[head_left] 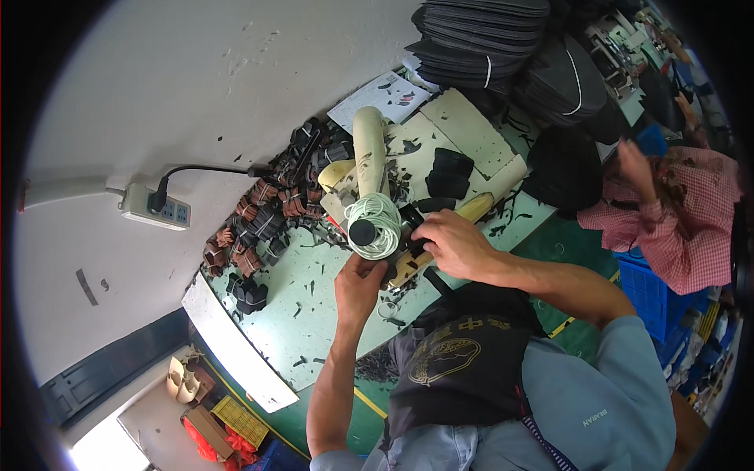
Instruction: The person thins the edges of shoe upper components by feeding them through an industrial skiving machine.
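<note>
A cream-coloured machine (369,149) stands on the bench, its arm pointing toward me. A thick bunch of pale green-white loops (375,216) hangs round the round black end of that arm. My left hand (359,289) is just below the loops, fingers bent together at the machine's front; their tips, and whatever they hold, are hidden. Right of the loops, my right hand (455,245) is closed, its fingertips on a small black piece (411,220). A stack of black pieces (450,173) lies on the machine's cream top, just beyond my right hand.
Bundles of brown and black strips (263,208) line the wall side of the bench (294,271), among dark scraps. Tall stacks of black sheets (483,39) stand at the far right. A power strip (155,207) hangs on the wall. Another person's pink checked sleeve (675,228) is at right.
</note>
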Tool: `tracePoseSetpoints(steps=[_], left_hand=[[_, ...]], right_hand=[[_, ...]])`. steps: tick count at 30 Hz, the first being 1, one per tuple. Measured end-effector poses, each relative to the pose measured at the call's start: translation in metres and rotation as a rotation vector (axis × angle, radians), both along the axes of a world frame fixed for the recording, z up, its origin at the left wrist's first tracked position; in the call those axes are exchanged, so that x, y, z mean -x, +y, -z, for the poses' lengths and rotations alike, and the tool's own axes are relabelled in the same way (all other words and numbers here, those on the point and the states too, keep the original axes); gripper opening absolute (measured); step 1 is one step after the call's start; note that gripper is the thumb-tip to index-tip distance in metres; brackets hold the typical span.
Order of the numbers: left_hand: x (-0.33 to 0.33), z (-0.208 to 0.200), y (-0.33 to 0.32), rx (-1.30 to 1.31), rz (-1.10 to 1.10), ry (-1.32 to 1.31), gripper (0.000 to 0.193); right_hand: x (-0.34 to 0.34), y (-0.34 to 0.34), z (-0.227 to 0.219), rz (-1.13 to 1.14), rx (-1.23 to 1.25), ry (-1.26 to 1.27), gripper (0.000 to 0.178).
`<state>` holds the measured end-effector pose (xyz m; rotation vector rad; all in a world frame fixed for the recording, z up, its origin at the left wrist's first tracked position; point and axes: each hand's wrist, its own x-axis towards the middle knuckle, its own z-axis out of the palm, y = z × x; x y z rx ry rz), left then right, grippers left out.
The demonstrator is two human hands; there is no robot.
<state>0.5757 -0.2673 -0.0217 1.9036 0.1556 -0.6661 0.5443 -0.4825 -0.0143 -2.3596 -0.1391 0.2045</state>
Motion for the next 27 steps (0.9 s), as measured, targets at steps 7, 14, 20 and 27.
tracePoseSetpoints(steps=[7,14,20,27], left_hand=[[-0.002,0.014,-0.02,-0.306,0.11,-0.173,0.029],[0.006,0.003,-0.006,0.015,-0.071,-0.129,0.028],[0.006,-0.007,-0.018,-0.198,-0.011,-0.22,0.033],[0.016,0.009,-0.02,-0.006,-0.136,-0.283,0.03]], right_hand=[[-0.006,0.011,-0.001,-0.015,-0.071,0.015,0.02],[0.0,0.004,-0.006,0.05,0.008,-0.03,0.026],[0.0,0.007,0.004,0.016,-0.129,0.06,0.023],[0.002,0.009,-0.007,0.014,0.095,-0.1,0.027]])
